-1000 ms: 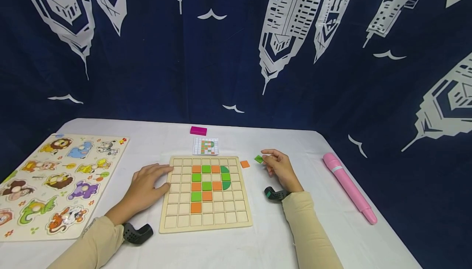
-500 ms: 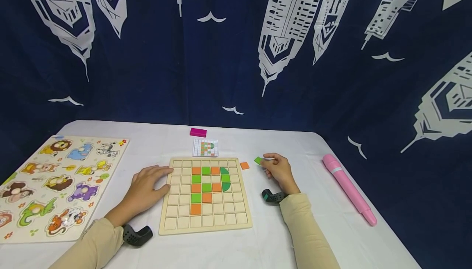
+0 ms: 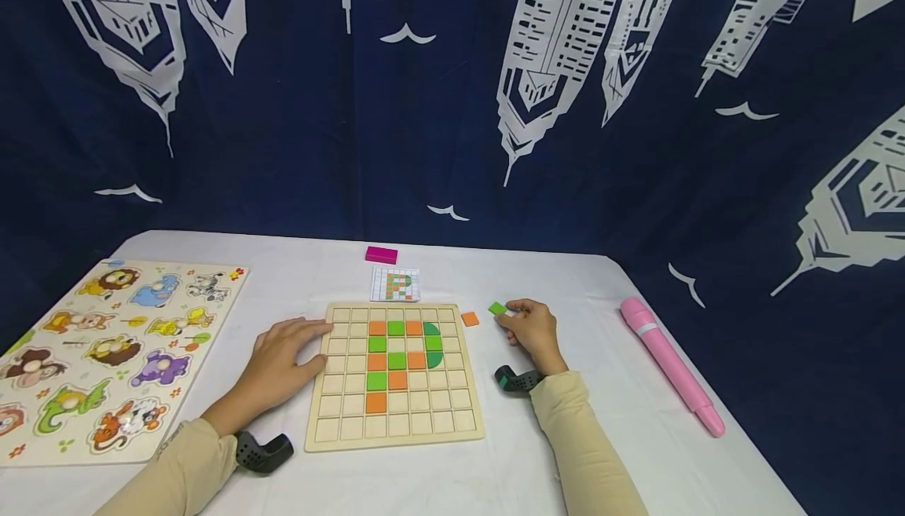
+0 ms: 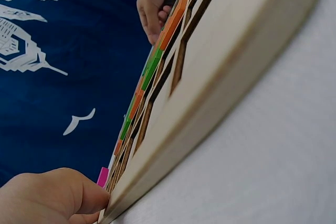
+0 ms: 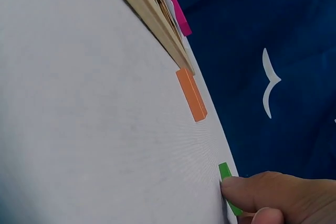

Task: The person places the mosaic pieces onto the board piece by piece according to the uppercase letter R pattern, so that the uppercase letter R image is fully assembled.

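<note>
A wooden grid board (image 3: 353,426) lies mid-table, with orange and green squares (image 3: 396,328) and dark green curved pieces (image 3: 433,360) set in its cells. My left hand (image 3: 283,355) rests at the board's left edge with fingers extended; in the left wrist view its thumb (image 4: 86,198) touches the rim. To the right of the board, my right hand (image 3: 533,327) pinches a green square tile (image 3: 497,308) at or just above the cloth. Its thumb covers part of that tile (image 5: 224,170) in the right wrist view. A loose orange tile (image 3: 470,319) lies between board and right hand.
Behind the board lies a pattern card (image 3: 395,284), and past it a magenta block (image 3: 382,255). An animal puzzle board (image 3: 120,359) occupies the table's left side. On the right lies a pink cylinder (image 3: 672,365). A dark blue printed curtain (image 3: 424,123) hangs behind the table.
My right hand has shifted slightly left and down in the head view, its fingers staying at the green tile, which has turned a little. The left hand stays at the board's edge.
</note>
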Motion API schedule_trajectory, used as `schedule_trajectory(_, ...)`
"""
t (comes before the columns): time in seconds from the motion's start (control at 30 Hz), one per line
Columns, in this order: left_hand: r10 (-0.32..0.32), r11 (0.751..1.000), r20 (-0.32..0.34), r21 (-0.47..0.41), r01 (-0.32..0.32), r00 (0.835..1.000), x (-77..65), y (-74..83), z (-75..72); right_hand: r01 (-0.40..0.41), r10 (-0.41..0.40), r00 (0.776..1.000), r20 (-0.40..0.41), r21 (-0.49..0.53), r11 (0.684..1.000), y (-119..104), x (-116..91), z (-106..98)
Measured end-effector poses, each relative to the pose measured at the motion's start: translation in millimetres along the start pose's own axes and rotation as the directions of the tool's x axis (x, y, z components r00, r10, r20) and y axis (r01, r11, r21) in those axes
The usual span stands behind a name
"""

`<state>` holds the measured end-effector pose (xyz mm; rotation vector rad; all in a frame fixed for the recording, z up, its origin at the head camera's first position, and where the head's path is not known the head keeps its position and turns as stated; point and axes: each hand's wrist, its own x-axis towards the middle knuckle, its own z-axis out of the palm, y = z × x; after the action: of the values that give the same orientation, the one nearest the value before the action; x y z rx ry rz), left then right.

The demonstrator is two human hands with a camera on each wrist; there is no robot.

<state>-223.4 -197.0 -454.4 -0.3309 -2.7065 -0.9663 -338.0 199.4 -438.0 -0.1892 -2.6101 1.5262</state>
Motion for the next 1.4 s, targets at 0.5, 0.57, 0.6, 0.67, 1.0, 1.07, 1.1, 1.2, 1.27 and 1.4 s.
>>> schedule_trajectory(0.5,0.009,1.0,-0.009,0.003,-0.009,1.0,-1.0,-0.5,1.5,0.062,-0.062,0.998,0.028,0.022,0.998,4,-3,-3)
schedule_trajectory(0.57,0.008,1.0,-0.009,0.004,-0.008,1.0,-0.8,-0.7,1.9,0.067,-0.068,0.997,0.043,0.032,0.997,4,-4,-5)
schedule_trajectory(0.6,0.007,1.0,-0.008,0.004,-0.007,1.0,-0.6,-0.8,1.9,0.067,-0.069,0.996,0.052,0.04,0.997,4,-4,-6)
schedule_trajectory(0.67,0.005,1.0,-0.008,0.004,-0.005,1.0,-0.2,-1.3,1.9,0.061,-0.066,0.995,0.073,0.061,0.996,4,-6,-8)
schedule_trajectory(1.0,0.0,1.0,-0.006,0.009,0.001,1.0,0.0,-1.8,2.3,0.099,-0.137,0.96,0.246,0.158,0.982,-6,-22,-14)
schedule_trajectory(1.07,0.0,1.0,-0.007,0.008,0.0,1.0,0.1,-1.9,2.3,0.129,-0.17,0.946,0.277,0.16,0.979,-10,-27,-14)
schedule_trajectory(1.1,0.001,1.0,-0.008,0.008,-0.001,1.0,0.2,-2.0,2.3,0.149,-0.19,0.937,0.293,0.157,0.976,-12,-29,-14)
schedule_trajectory(1.2,0.004,1.0,-0.01,0.007,-0.003,1.0,0.4,-1.8,2.3,0.201,-0.239,0.906,0.348,0.142,0.969,-17,-35,-14)
schedule_trajectory(1.27,0.002,1.0,-0.01,0.008,-0.002,1.0,0.4,-1.9,2.4,0.226,-0.262,0.885,0.385,0.137,0.964,-21,-39,-13)
schedule_trajectory(1.4,-0.001,1.0,-0.01,0.013,0.002,1.0,0.4,-2.0,2.2,0.26,-0.294,0.852,0.433,0.137,0.956,-30,-46,-11)
